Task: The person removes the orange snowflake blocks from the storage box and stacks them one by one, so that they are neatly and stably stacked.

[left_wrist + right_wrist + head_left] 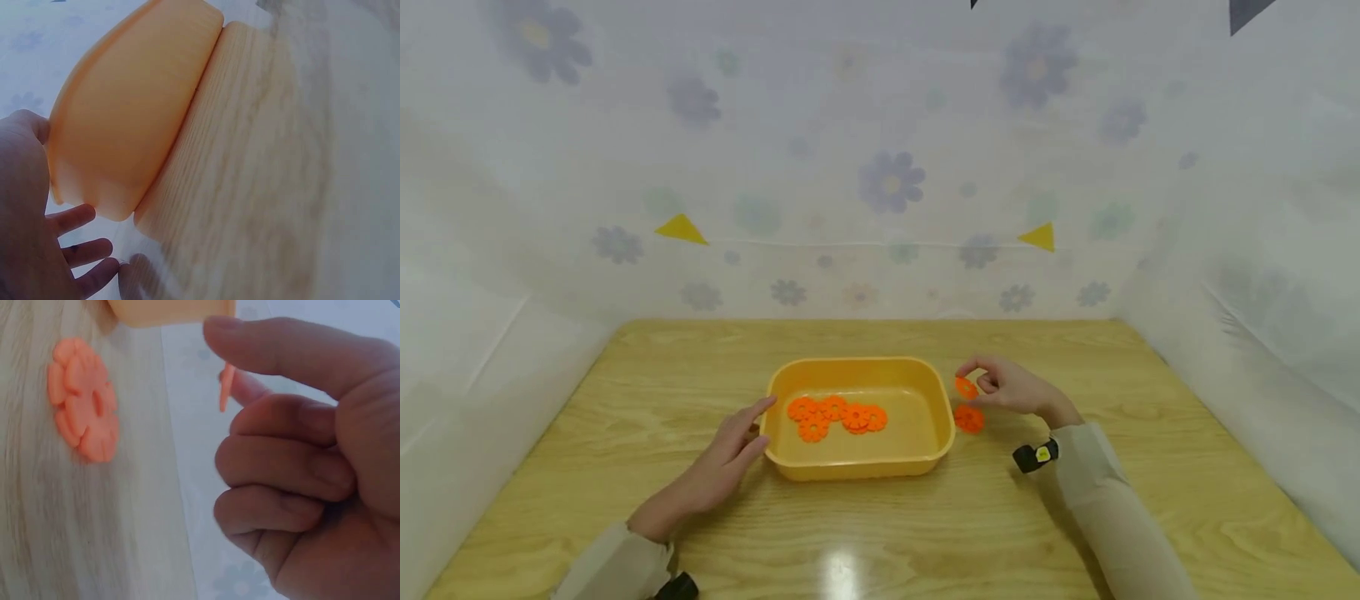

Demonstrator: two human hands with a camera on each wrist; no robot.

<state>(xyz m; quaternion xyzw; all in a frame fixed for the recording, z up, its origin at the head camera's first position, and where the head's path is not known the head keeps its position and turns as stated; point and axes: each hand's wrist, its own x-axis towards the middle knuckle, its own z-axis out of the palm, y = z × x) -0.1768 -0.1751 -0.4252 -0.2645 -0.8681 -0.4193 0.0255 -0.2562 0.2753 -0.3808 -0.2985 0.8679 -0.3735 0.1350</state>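
Observation:
A yellow plastic tray (pixel 857 468) stands on the table, with several orange flower-shaped discs (pixel 813 428) lying in its left and middle part. At its left end, my left hand (pixel 718 467) touches the rim with thumb and forefinger. In the left wrist view the fingers of that hand (pixel 31 212) are spread and fairly straight beside the tray's outer wall (pixel 131 100). Just right of the tray, my right hand (pixel 1011 387) pinches one orange flower-shaped disc (pixel 966 388), seen edge-on in the right wrist view. Below it, a small pile of orange discs (pixel 87 403) lies on the table.
The wooden table (pixel 880 533) carries the tray and the pile. White flower-patterned sheeting (pixel 887 275) encloses the back and both sides. Two yellow triangles (pixel 682 229) are on the back sheet. A black wrist device (pixel 1036 456) is strapped at the right sleeve.

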